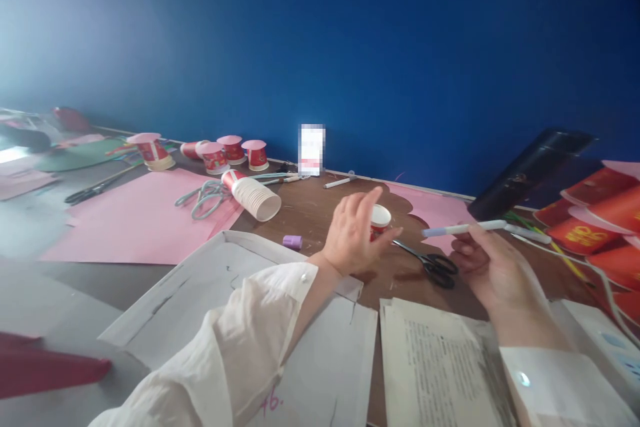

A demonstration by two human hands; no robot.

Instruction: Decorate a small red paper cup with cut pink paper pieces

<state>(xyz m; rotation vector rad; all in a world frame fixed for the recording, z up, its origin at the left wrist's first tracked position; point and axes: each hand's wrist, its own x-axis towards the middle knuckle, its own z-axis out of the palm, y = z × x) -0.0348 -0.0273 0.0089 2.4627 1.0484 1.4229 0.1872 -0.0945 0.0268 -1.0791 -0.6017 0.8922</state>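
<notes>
My left hand [353,230] is in front of a small red paper cup [381,215] with a white inside. Its thumb and fingers are spread apart around the near side of the cup; whether they touch it I cannot tell. The hand hides most of the cup. My right hand [483,267] is closed on a white marker [465,228], held nearly level, with its pale purple end pointing left toward the cup. Between the hands lies a pair of black-handled scissors [437,269]. A short purple cap [293,242] sits left of my left hand.
A stack of paper cups [253,197] lies on its side by a grey-blue cord [203,199]. Red cups with pink tops [215,159] stand near the blue wall [320,47]. Pink paper [150,220], printed sheets [435,360], a black cylinder [530,170] and red-and-gold paper items [585,233] surround the workspace.
</notes>
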